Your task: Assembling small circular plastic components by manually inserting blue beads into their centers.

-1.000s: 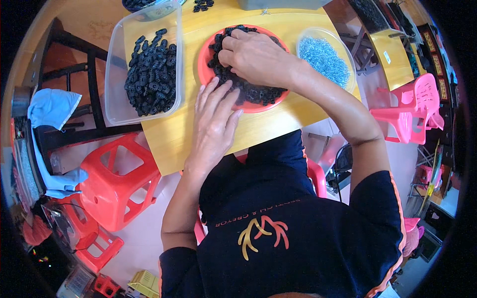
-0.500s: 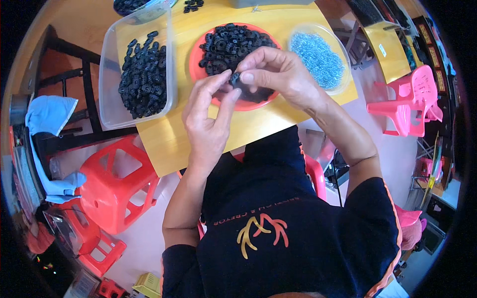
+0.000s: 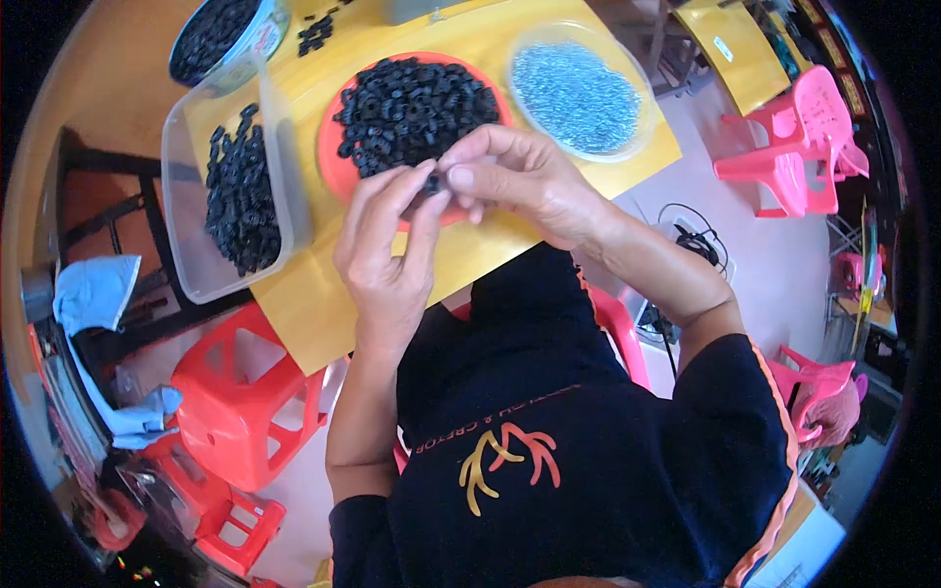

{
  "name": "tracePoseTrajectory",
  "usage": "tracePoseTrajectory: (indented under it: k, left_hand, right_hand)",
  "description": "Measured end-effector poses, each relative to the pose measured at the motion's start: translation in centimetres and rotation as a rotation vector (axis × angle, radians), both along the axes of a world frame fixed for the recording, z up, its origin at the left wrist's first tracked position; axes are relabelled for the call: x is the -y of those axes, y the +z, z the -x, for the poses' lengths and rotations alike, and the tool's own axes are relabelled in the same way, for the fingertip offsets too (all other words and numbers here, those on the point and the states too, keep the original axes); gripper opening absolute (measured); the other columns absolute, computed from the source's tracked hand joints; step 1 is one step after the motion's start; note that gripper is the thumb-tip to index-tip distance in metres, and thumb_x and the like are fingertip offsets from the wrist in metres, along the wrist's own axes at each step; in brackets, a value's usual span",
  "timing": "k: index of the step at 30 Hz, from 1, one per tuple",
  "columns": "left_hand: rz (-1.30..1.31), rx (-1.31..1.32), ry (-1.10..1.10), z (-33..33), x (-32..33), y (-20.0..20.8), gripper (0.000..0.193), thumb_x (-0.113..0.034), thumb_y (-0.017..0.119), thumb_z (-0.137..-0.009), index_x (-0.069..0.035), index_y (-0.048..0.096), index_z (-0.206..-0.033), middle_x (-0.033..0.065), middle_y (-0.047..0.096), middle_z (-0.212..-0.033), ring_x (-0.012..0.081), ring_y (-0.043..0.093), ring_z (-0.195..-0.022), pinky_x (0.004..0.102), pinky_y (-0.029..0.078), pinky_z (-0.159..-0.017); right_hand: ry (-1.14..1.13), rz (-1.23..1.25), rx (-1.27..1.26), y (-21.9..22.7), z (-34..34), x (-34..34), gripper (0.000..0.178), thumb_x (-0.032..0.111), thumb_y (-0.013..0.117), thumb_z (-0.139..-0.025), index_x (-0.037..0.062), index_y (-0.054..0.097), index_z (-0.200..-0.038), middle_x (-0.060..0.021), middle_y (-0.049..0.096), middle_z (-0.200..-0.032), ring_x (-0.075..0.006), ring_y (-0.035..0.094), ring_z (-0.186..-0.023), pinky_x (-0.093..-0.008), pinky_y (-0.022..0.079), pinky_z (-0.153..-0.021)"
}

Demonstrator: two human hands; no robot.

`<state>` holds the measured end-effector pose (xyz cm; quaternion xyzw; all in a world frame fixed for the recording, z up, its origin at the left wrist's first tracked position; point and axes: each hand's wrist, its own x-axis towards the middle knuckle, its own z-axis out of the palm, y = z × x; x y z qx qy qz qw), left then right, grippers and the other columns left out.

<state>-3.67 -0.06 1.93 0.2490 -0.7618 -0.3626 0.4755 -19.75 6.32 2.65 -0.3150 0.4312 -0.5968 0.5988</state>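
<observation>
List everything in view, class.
Wooden table: one, yellow, upper centre
Round plastic dish: one, red, tabletop
Rectangular plastic box: one, clear, table's left
Chunky pieces: many, black, in dish and box
Round plastic tub: one, clear, table's right
Shiny pieces: many, blue, in clear tub
Round bucket: one, blue, upper left
Plastic stools: several, red, lower left
Plastic seats: several, pink, right
Cloth: some, blue, left
Shirt: one, black, bottom
Left hand, right hand: two, bare, meeting at one piece

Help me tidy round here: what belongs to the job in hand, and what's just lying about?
In the job:
left hand, right hand
small black piece between them
red dish of black pieces
perhaps clear box, tub of blue pieces

Apparently lying about:
red stool
blue cloth
pink chair
</observation>
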Motion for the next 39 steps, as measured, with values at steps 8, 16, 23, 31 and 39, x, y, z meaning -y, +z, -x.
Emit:
tracePoseTrajectory:
  k: [8,16,23,31,39]
  left_hand:
    - [-0.113,0.125,-0.01,-0.4,-0.1,-1.1,0.023,0.007,0.067,-0.08,0.002,0.067,-0.102,0.012,0.065,-0.093,0.0177,0.062,-0.08,0.0267,0.05,-0.072]
    - [-0.065,0.164,-0.064,0.6,-0.3,-0.9,0.022,0.006,0.067,-0.082,0.002,0.067,-0.104,0.0106,0.064,-0.091,0.014,0.061,-0.076,0.0229,0.049,-0.063]
    - [-0.045,0.2,-0.087,1.1,-0.5,-0.7,0.022,0.005,0.066,-0.082,0.001,0.067,-0.104,0.0094,0.063,-0.09,0.0124,0.059,-0.071,0.0219,0.048,-0.061]
    - [-0.061,0.232,-0.071,1.3,-0.8,-0.5,0.023,0.005,0.066,-0.082,0.001,0.067,-0.104,0.0091,0.062,-0.09,0.0121,0.059,-0.072,0.0224,0.048,-0.061]
    - [-0.076,0.242,-0.082,1.5,-0.8,-0.4,0.023,0.004,0.066,-0.083,0.001,0.066,-0.105,0.0087,0.062,-0.091,0.0118,0.059,-0.073,0.0222,0.048,-0.063]
  right_hand:
    - [-0.144,-0.015,-0.847,1.1,5.1,-3.6,0.015,0.014,0.063,-0.091,0.0026,0.066,-0.1,-0.0018,0.065,-0.093,-0.0078,0.06,-0.087,-0.025,0.048,-0.079]
    - [-0.146,0.134,-1.632,0.5,13.3,-5.0,0.015,0.013,0.067,-0.083,0.0072,0.069,-0.097,-0.0088,0.064,-0.091,-0.0253,0.062,-0.079,-0.0334,0.05,-0.07]
    - [0.06,0.298,-1.767,-0.2,13.9,-3.5,0.019,0.014,0.069,-0.079,0.0109,0.07,-0.098,-0.0075,0.059,-0.095,-0.026,0.06,-0.092,-0.0366,0.049,-0.078]
    - [0.205,0.355,-1.655,0.0,14.0,-2.1,0.016,0.021,0.069,-0.079,0.0135,0.071,-0.093,-0.0055,0.059,-0.091,-0.0245,0.061,-0.091,-0.0384,0.049,-0.072]
    - [0.216,0.413,-1.733,0.0,13.2,-1.4,0.014,0.019,0.068,-0.079,0.0088,0.068,-0.088,-0.0066,0.058,-0.089,-0.0241,0.06,-0.087,-0.0375,0.048,-0.069]
